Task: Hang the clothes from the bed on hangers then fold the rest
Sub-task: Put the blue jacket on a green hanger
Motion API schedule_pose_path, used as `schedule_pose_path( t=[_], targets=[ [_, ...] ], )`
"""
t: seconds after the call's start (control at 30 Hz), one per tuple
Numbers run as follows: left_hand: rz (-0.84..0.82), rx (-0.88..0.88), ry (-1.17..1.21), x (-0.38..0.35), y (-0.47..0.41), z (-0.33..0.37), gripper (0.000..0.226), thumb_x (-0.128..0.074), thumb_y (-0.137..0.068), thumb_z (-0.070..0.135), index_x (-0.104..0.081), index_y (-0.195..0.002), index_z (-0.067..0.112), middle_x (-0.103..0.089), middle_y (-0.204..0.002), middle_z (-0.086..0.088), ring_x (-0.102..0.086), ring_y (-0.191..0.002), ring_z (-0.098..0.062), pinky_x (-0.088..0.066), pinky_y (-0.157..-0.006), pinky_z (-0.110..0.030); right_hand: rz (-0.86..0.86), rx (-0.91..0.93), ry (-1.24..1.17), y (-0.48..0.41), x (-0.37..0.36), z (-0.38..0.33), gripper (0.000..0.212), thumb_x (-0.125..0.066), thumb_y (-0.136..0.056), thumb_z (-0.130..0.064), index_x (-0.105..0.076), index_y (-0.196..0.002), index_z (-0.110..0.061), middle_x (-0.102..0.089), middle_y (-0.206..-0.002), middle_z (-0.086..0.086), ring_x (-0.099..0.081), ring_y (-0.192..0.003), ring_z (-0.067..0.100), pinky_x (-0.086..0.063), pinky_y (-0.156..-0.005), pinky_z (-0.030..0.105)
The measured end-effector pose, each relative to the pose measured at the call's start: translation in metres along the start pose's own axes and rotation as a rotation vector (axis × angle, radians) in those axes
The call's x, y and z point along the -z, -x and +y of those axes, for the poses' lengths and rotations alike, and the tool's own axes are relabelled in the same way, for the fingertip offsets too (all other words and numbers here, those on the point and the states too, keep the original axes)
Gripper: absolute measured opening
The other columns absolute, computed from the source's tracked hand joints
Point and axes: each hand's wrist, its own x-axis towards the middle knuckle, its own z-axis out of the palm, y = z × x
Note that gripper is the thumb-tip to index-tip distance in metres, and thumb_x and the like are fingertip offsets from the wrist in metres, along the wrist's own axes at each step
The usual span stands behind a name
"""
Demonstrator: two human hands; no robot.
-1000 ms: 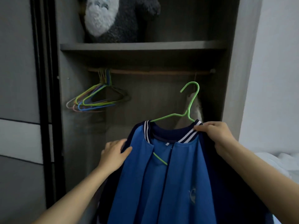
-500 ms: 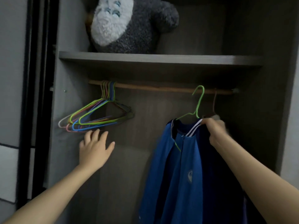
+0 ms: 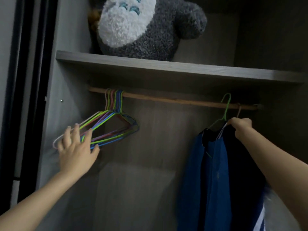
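**Wardrobe interior: one jacket on the rail, next hanger being reached for**

Grey wood-grain wardrobe walls frame a dim recess, with a grey board shelf [image 3: 166, 68] carrying a fluffy grey-and-white plush toy [image 3: 141, 27] and a brown wooden rail [image 3: 166, 98] below it. At the rail's far right hangs the blue fabric jacket [image 3: 208, 172], dark navy inside, on a thin green wire hanger [image 3: 226, 105]. The hook looks looped over the rail. The right hand [image 3: 241, 129] has its fingers curled round the jacket's collar beside the hanger's shoulder.

The left hand [image 3: 75, 147] is spread flat, fingers straight and apart. Its fingertips are against the bunch of coloured wire hangers [image 3: 115, 125] at the rail's left end, and it has hold of nothing yet.

These hangers look light, springy and prone to tangling, so one is best pinched alone at its lower bar or neck and lifted off the hook. The jacket is soft and limp, and can slide off thin wire. The collar is the sound place to steady it.

A second ago both hands held the jacket in front of the wardrobe with the hook in the air. Half a second ago the left hand was below the bunch, clear of it.
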Motion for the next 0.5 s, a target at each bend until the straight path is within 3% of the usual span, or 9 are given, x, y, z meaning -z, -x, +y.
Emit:
schedule_pose_path(
  t=[0.07,0.13,0.23,0.37,0.43,0.5],
  targets=[
    [0.031,0.021,0.015,0.002,-0.003,-0.014,0.053,-0.064,-0.070,0.025,-0.063,-0.115,-0.002,-0.046,-0.130,-0.037,-0.037,-0.122,-0.057,-0.033,-0.087,-0.069,0.012,0.008,0.034,-0.005,-0.006,-0.002,0.043,-0.059,-0.087,-0.004,-0.046,-0.128,-0.004,-0.053,-0.119,0.017,-0.053,-0.109,0.033,-0.045,-0.082,0.035],
    [0.032,0.042,0.017,0.005,-0.003,-0.026,0.058,-0.058,-0.068,0.030,-0.062,-0.117,-0.001,-0.045,-0.131,-0.037,-0.035,-0.123,-0.057,-0.033,-0.089,-0.068,0.002,-0.011,0.052,-0.006,-0.007,-0.005,0.046,-0.058,-0.088,-0.005,-0.043,-0.131,-0.006,-0.053,-0.120,0.017,-0.054,-0.108,0.032,-0.046,-0.084,0.035],
    [0.036,0.050,0.008,0.011,0.000,-0.039,0.063,-0.051,-0.068,0.036,-0.062,-0.119,0.001,-0.043,-0.132,-0.035,-0.032,-0.125,-0.053,-0.032,-0.091,-0.067,-0.067,-0.059,0.148,0.000,-0.010,-0.001,0.044,-0.056,-0.090,-0.008,-0.041,-0.132,-0.007,-0.052,-0.106,0.015,-0.055,-0.093,0.028,-0.049,-0.085,0.036],
    [0.076,-0.131,-0.110,0.021,0.007,-0.048,0.060,-0.036,-0.075,0.038,-0.065,-0.111,0.001,-0.046,-0.131,-0.034,-0.036,-0.124,-0.051,-0.032,-0.093,-0.064,-0.058,-0.005,0.428,0.003,-0.013,0.014,0.031,-0.056,-0.092,-0.015,-0.047,-0.119,-0.003,-0.050,-0.088,0.015,-0.053,-0.078,0.029,-0.049,-0.088,0.043],
    [0.094,-0.209,-0.164,0.027,0.008,-0.051,0.057,-0.035,-0.077,0.035,-0.066,-0.110,0.001,-0.045,-0.133,-0.032,-0.035,-0.126,-0.049,-0.030,-0.095,-0.063,-0.064,0.055,0.539,0.010,-0.016,0.012,0.022,-0.054,-0.093,-0.017,-0.052,-0.110,-0.003,-0.053,-0.091,0.017,-0.055,-0.084,0.031,-0.049,-0.086,0.043],
    [0.126,-0.245,-0.218,0.033,0.007,-0.056,0.055,-0.037,-0.079,0.034,-0.066,-0.112,0.002,-0.043,-0.136,-0.031,-0.033,-0.128,-0.047,-0.028,-0.097,-0.063,-0.015,0.141,0.820,0.017,-0.025,0.010,0.023,-0.055,-0.092,-0.024,-0.056,-0.104,-0.005,-0.053,-0.109,0.020,-0.049,-0.105,0.037,-0.040,-0.097,0.050]
  ],
)
